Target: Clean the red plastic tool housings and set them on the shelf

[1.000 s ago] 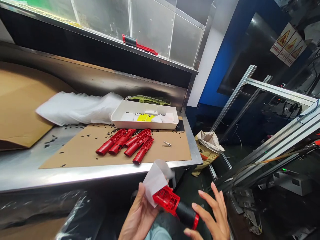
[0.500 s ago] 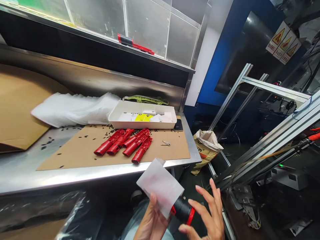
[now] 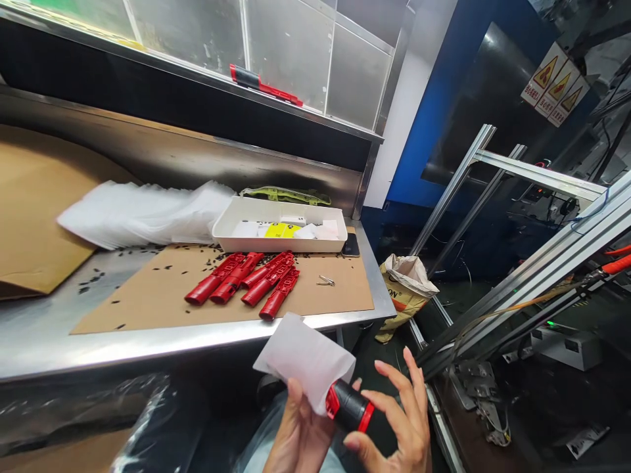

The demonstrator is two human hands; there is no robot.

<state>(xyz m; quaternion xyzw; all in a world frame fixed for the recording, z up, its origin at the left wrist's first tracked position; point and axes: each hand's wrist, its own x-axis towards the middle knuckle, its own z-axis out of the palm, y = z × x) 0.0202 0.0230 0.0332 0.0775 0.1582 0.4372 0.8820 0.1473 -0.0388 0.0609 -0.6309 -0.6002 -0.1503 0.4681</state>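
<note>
Low in front of me, my left hand holds a white translucent bag pulled over the red end of a red and black plastic part. My right hand grips the part's black end with thumb and fingertips, other fingers spread. Several red plastic parts lie side by side on a cardboard sheet on the steel table, beyond my hands.
A white tray with labels stands behind the red parts, beside a pile of white bags. A small metal clip and a phone lie at the table's right end. A paper sack and aluminium framing stand to the right.
The bag has been drawn over the part's red end, which was bare a second ago. Both hands shifted slightly left and the bag now lies flatter.
</note>
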